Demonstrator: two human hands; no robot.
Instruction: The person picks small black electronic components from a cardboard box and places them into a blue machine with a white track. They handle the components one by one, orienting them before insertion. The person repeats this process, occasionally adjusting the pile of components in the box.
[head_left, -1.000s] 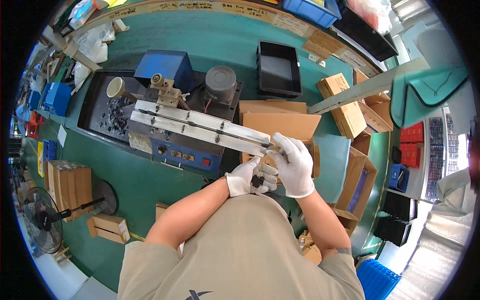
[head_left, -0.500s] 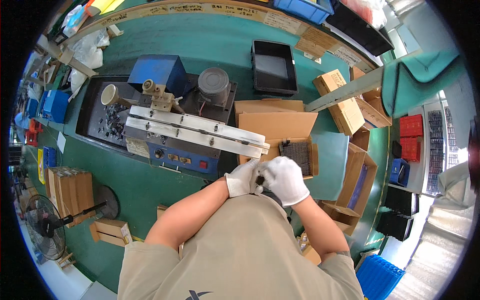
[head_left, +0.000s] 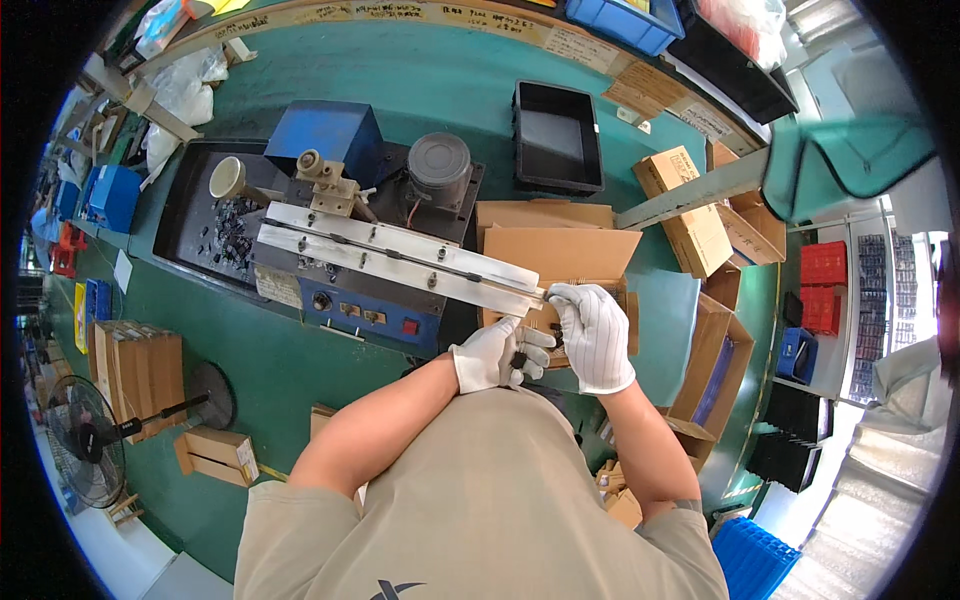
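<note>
My left hand [head_left: 492, 357], in a white glove, is half curled with its palm up, close to my body. Small black parts [head_left: 518, 361] lie in its palm. My right hand [head_left: 598, 335], gloved in white with fine stripes, has its thumb and forefinger pinched at the right end of the pale metal feed rail [head_left: 400, 262]. What sits between those fingertips is too small to make out. The rail slants across a blue and black bench machine [head_left: 375, 325]. Behind my right hand, an open cardboard box [head_left: 562, 252] is partly hidden.
A black tray [head_left: 557, 130] stands beyond the box. Left of the machine, loose black parts lie in a dark tray [head_left: 180, 225] beneath a cream cup [head_left: 228, 178]. A post [head_left: 690, 188] slants in from the right, near cardboard cartons [head_left: 683, 215]. A fan [head_left: 88, 440] stands at lower left.
My right hand has moved up and right, from beside my left hand to the rail's end. My left hand has opened somewhat, showing the black parts. The whole view has shifted slightly.
</note>
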